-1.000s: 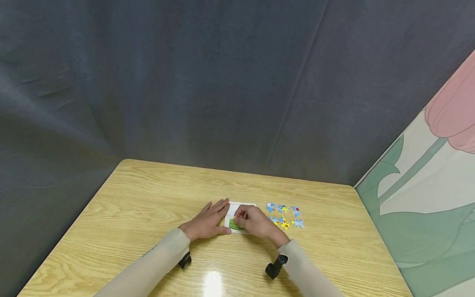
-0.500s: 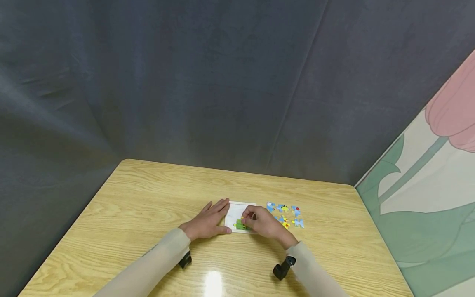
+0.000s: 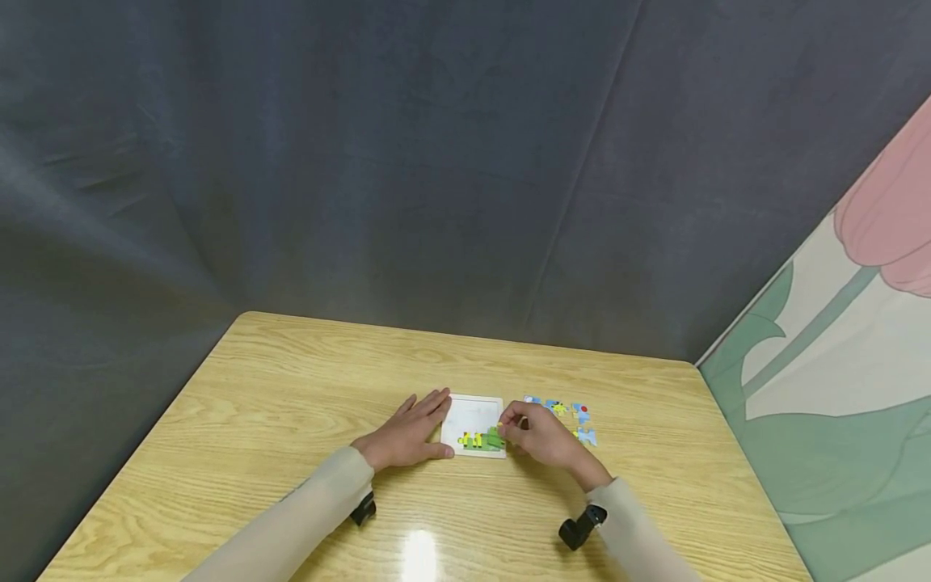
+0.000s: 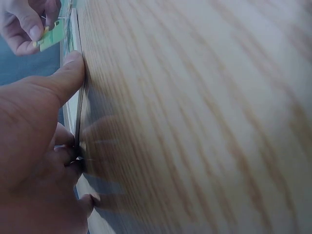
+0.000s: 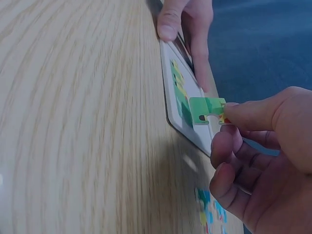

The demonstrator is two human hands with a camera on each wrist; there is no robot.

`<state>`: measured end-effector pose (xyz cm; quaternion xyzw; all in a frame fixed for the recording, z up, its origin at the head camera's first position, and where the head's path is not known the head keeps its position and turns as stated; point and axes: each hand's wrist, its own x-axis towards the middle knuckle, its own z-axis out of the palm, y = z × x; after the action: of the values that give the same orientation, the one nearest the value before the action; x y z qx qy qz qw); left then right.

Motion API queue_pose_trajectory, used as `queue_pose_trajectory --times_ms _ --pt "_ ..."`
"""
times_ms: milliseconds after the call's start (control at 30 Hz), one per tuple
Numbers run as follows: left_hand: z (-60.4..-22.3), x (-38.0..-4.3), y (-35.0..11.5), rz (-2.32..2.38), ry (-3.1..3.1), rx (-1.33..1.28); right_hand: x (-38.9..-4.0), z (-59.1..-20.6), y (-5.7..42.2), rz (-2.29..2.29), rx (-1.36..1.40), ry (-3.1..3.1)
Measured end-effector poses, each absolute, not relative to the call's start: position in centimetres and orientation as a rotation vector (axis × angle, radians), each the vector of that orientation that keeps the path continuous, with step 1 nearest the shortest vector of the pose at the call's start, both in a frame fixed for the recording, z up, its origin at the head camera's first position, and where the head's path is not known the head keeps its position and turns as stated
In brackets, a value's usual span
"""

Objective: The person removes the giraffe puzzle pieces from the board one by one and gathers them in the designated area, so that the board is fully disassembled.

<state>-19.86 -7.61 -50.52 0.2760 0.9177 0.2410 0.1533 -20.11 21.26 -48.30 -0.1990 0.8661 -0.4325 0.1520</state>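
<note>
A white puzzle tray [image 3: 469,415] lies on the table, with green-and-yellow puzzle pieces [image 3: 471,441] along its near side. My left hand [image 3: 407,434] rests spread at the tray's left side; in the left wrist view its thumb [image 4: 72,66] presses the tray's edge. Between thumb and fingertips, my right hand [image 3: 541,436] pinches a green puzzle piece [image 5: 201,109]. That piece is held tilted over the tray's near right corner, apart from the tray floor as seen in the right wrist view. The right fingers cover part of the piece.
Several loose blue-and-yellow puzzle pieces [image 3: 558,408] lie on the wooden table [image 3: 327,364] right of the tray, some hidden behind the right hand. A dark curtain [image 3: 407,162] hangs behind the table, and a flower-patterned cloth [image 3: 836,404] is at the right.
My right hand has moved right along the tray's near side with the green puzzle piece, uncovering the pieces lying there. The left hand has stayed in place.
</note>
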Motion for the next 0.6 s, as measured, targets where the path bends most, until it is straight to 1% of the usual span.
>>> queue_pose_trajectory --times_ms 400,600 --pt "-50.6 -19.8 -7.7 0.722 2.620 0.801 -19.7 -48.3 24.1 -1.179 -0.499 2.542" --pt "-50.9 -20.0 -7.9 0.758 2.606 0.808 -19.4 -48.2 25.7 -1.175 -0.518 2.538"
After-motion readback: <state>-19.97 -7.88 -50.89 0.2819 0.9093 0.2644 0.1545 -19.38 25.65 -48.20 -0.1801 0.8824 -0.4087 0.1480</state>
